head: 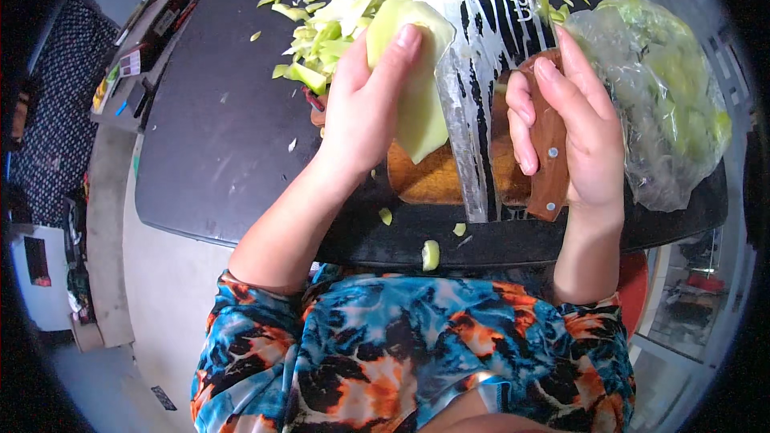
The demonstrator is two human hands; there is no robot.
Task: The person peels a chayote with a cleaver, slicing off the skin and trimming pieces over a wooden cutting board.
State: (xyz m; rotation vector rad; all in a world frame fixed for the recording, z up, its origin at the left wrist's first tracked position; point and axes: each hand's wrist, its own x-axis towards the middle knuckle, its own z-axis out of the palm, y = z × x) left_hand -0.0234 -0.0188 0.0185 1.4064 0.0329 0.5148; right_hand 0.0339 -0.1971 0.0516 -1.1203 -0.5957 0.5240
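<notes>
A broad, pale green piece of vegetable (424, 96) is pinched in my left hand (367, 108), the thumb pressed on its upper face. Its right side lies against or just in front of the edge of a cleaver (475, 30), whose dark blade is streaked with whitish residue. My right hand (577, 102) is wrapped around the cleaver's riveted wooden handle (548, 156), thumb near the blade. Below both hands is a wooden cutting board (424, 177), partly covered by the blade. Beyond my left hand rises a pile of thin green peelings (343, 18).
A clear plastic bag (668, 102) with green contents sits on the dark table (204, 132) at the right. Small scraps and a short green chunk (431, 255) lie by the front edge. A cluttered shelf (129, 90) stands left; a red seat (634, 282) shows at lower right.
</notes>
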